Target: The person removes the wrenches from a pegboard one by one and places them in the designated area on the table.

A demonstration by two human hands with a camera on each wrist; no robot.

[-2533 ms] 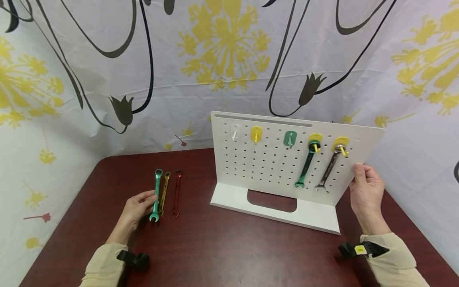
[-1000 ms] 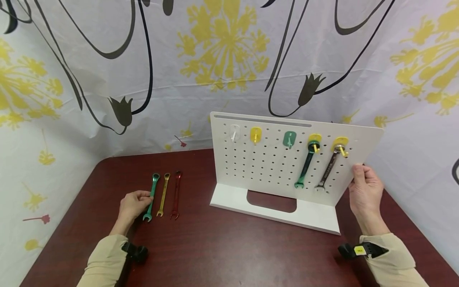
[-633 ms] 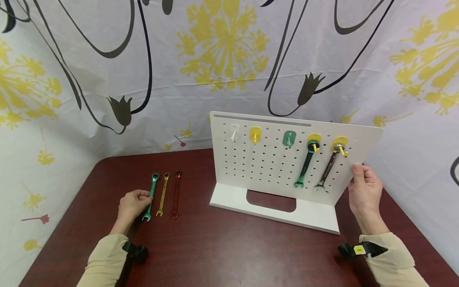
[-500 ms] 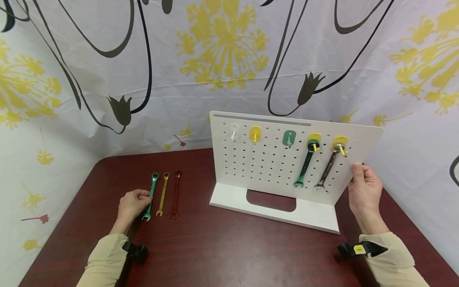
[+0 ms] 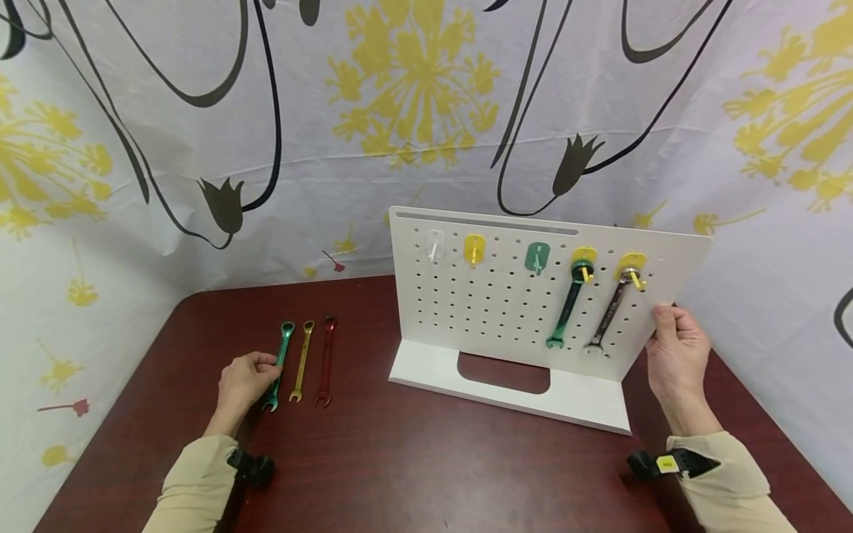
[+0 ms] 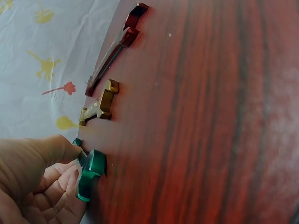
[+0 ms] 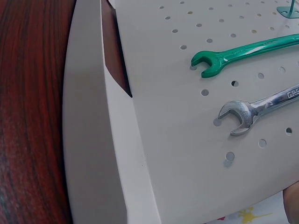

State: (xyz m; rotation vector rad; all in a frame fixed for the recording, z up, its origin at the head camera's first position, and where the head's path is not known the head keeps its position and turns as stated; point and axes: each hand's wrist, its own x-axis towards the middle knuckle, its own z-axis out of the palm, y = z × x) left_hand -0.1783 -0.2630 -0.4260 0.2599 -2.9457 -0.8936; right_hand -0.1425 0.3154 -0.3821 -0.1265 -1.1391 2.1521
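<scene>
My left hand [image 5: 246, 386] pinches the shaft of a green combination wrench [image 5: 284, 345] at the table's left. In the left wrist view the thumb lies on that wrench, whose open end [image 6: 91, 175] points at the camera. To its right a gold wrench [image 5: 303, 361] and a red wrench [image 5: 326, 363] lie apart. My right hand [image 5: 680, 363] grips the right edge of a white pegboard [image 5: 466, 296], thumb in front, fingers mostly hidden behind. From the board's two right hooks hang a second green wrench [image 5: 566, 311] and a silver wrench [image 5: 609, 314].
The pegboard also bears a white hook [image 5: 435, 246], a yellow hook [image 5: 474, 252] and a green hook [image 5: 537, 257] with nothing on them. Its base [image 5: 426, 364] has a cut-out slot. A patterned cloth [image 5: 306, 185] hangs behind the dark red table [image 5: 413, 466].
My left hand has shifted the green wrench a little left, away from the gold one, and it now lies slanted. Over the last half second, almost nothing moves. My right hand stays on the pegboard.
</scene>
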